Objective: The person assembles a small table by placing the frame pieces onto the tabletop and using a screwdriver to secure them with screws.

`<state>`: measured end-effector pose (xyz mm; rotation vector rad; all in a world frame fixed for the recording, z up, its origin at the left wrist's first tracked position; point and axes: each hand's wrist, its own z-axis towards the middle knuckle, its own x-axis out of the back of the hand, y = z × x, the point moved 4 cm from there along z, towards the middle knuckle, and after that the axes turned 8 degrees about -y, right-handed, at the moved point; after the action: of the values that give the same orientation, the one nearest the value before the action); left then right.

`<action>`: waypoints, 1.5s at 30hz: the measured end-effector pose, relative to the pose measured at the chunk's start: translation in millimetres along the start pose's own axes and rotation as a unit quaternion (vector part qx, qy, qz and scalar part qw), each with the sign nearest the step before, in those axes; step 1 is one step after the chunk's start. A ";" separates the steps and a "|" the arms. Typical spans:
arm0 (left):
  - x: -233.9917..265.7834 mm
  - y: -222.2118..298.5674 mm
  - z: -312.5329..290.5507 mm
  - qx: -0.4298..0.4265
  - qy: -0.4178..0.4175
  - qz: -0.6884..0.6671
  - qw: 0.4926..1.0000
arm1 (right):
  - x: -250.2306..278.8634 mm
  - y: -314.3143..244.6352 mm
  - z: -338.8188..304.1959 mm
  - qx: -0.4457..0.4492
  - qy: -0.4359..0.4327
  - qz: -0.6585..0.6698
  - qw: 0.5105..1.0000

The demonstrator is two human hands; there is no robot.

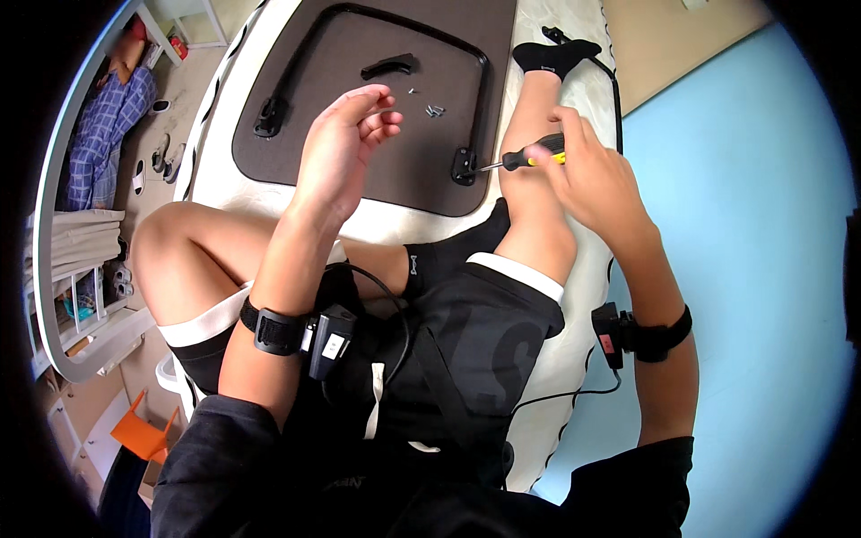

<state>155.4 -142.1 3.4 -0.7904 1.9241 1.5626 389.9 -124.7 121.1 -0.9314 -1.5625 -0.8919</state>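
Note:
My right hand [599,179] grips a screwdriver [517,160] with a black and yellow handle. Its metal shaft points left, and the tip meets the black bracket [463,169] at the near right corner of a dark brown board [359,170]. Over the board hovers my left hand [341,134], fingers loosely bent and apart, with nothing visible in them. A black tubular leg frame [386,16] lies folded on the board, and another black bracket [268,118] sits at its left end. Several small screws [435,111] and a curved black plastic piece [388,66] rest inside the frame.
The board lies on a cream mattress [587,296] between my legs, beside a light blue wall [744,269]. Past the left edge are shoes [166,157] on the floor, a person in blue plaid cloth [112,134] on another bed, and an orange chair [142,430].

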 end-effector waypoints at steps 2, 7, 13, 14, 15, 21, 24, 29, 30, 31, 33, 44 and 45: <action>-2.9 1.9 -3.4 -0.003 0.005 0.001 1.000 | 9.5 -6.4 -2.2 0.074 -0.054 0.054 0.994; -2.9 1.7 -2.2 -0.011 -0.018 0.011 1.000 | 7.3 -14.0 2.3 0.005 -0.080 0.024 0.996; -3.2 0.3 -2.4 -0.011 -0.024 -0.001 1.000 | 7.4 -16.5 -9.9 0.036 -0.047 0.007 0.998; -2.7 1.0 -2.1 -0.012 -0.024 -0.002 1.000 | 5.4 -17.1 -12.7 0.037 -0.017 0.014 0.999; -3.1 2.2 -2.3 -0.017 -0.026 -0.001 1.000 | 5.4 -17.2 -13.9 0.037 0.014 0.021 0.999; -3.8 1.6 -2.8 -0.015 -0.034 -0.008 0.999 | -1.7 -25.5 -9.2 -0.061 -0.089 -0.039 0.993; -1.6 2.6 -3.0 -0.011 -0.027 -0.004 1.000 | 5.4 -31.5 -18.3 0.075 0.062 0.032 0.995; 0.0 1.7 -4.1 -0.010 -0.007 0.027 1.000 | 4.6 -38.9 -8.6 0.006 -0.081 -0.034 0.996; 1.7 2.4 -4.1 -0.009 0.001 0.036 0.999 | 4.9 -39.4 -7.2 -0.053 -0.119 -0.056 0.990; 4.0 3.4 -3.6 -0.007 0.009 0.044 0.999 | 5.9 -38.6 -7.1 -0.042 -0.069 -0.055 0.995; 5.3 4.8 -3.2 -0.007 0.017 0.053 0.998 | 4.4 -34.3 -7.7 -0.021 0.034 -0.054 0.998; 13.9 0.6 -0.9 -0.006 0.023 0.048 0.999 | 3.1 -22.5 -8.7 0.085 -0.007 0.056 0.995; 14.1 0.1 -0.8 -0.007 0.028 0.042 0.999 | 3.6 -22.4 -9.6 0.126 -0.018 0.056 0.990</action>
<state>145.6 -144.4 -6.5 -0.7755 2.0132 1.6207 373.0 -142.2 124.5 -0.8475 -1.5940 -0.5850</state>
